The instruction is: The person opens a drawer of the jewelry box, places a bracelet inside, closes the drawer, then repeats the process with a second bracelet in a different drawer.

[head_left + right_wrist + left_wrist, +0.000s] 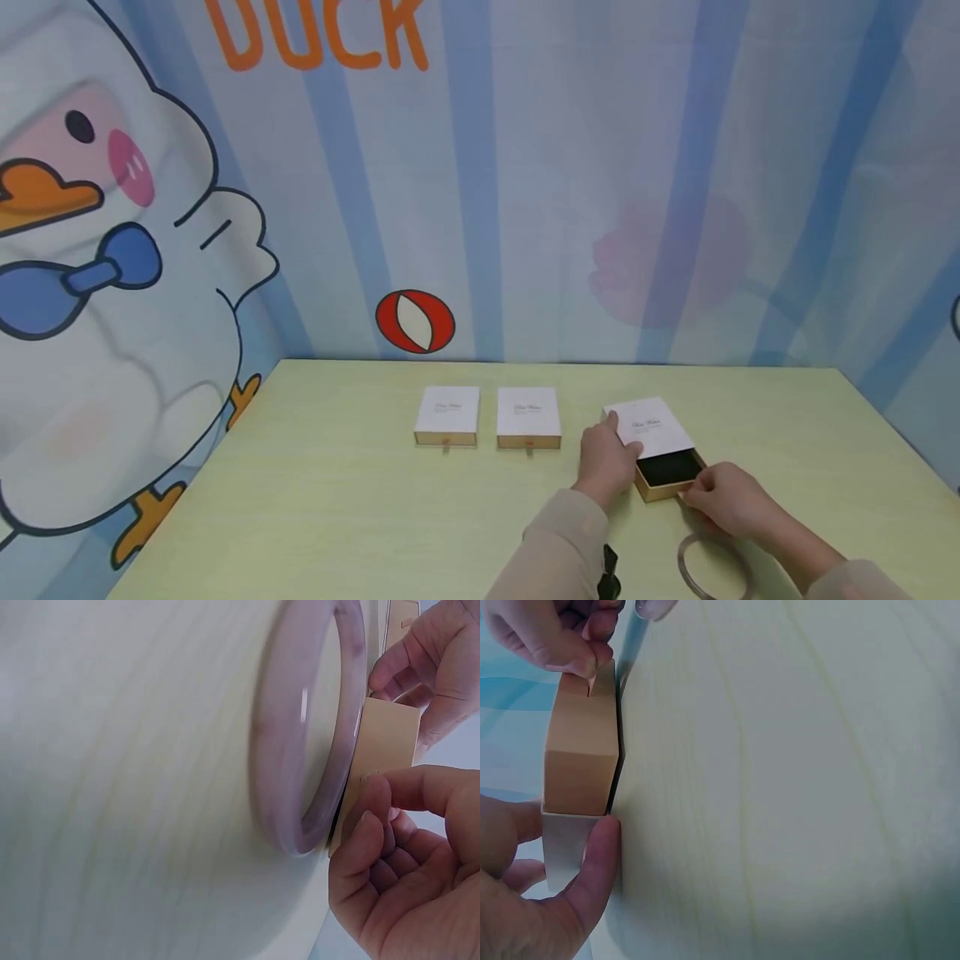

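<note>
A white-topped drawer box (654,432) lies angled on the table, its tan drawer (585,735) pulled partly out. A black lining (667,468) shows in the open part of the drawer. My left hand (609,460) grips the white sleeve by its sides, as the left wrist view shows. At the drawer's front, my right hand (737,500) pinches the small ribbon tab (592,681) between thumb and forefinger. A pale purple bangle (277,750) lies flat on the table, just in front of the drawer and near the right hand.
Two more white drawer boxes, a left one (448,408) and a middle one (528,412), stand closed in a row to the left, each with a tab at the front. A dark object (609,573) shows beside the left sleeve. A printed cloth (525,183) hangs behind the table (337,500).
</note>
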`<action>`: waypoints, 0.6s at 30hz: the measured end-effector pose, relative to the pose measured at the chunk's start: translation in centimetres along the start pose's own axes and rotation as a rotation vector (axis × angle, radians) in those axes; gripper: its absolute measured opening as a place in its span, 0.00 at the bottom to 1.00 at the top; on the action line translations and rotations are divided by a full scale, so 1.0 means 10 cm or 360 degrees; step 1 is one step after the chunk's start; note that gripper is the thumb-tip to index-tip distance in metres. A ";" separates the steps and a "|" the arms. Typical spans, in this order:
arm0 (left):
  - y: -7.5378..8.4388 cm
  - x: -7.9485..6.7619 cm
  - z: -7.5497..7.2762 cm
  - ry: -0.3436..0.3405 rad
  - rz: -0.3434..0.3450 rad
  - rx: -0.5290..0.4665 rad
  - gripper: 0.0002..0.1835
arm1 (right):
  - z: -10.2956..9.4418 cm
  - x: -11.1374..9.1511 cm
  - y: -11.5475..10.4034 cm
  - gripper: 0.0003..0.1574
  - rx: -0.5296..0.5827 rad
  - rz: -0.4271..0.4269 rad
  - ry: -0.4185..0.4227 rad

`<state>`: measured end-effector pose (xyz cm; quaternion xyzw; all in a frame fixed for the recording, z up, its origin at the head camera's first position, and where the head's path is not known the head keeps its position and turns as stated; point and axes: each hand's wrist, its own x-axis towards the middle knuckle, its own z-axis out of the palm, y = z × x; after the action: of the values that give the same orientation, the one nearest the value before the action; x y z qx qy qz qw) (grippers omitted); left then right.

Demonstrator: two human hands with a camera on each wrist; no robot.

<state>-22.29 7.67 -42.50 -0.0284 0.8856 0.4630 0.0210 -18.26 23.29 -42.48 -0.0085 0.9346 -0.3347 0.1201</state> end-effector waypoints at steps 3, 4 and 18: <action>-0.01 0.01 0.00 0.0014 0.0002 0.0019 0.30 | 0.01 -0.01 0.00 0.17 -0.0002 -0.0030 0.0016; -0.01 0.01 0.00 0.0015 0.0003 0.0025 0.30 | 0.01 -0.01 -0.01 0.17 -0.0006 -0.0027 0.0017; -0.01 0.01 0.01 0.0008 0.0033 0.0053 0.30 | -0.01 -0.05 0.00 0.18 -0.0018 -0.0023 0.0029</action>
<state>-22.42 7.71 -42.66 -0.0202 0.8936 0.4482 0.0146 -17.79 23.37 -42.29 -0.0129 0.9374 -0.3305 0.1092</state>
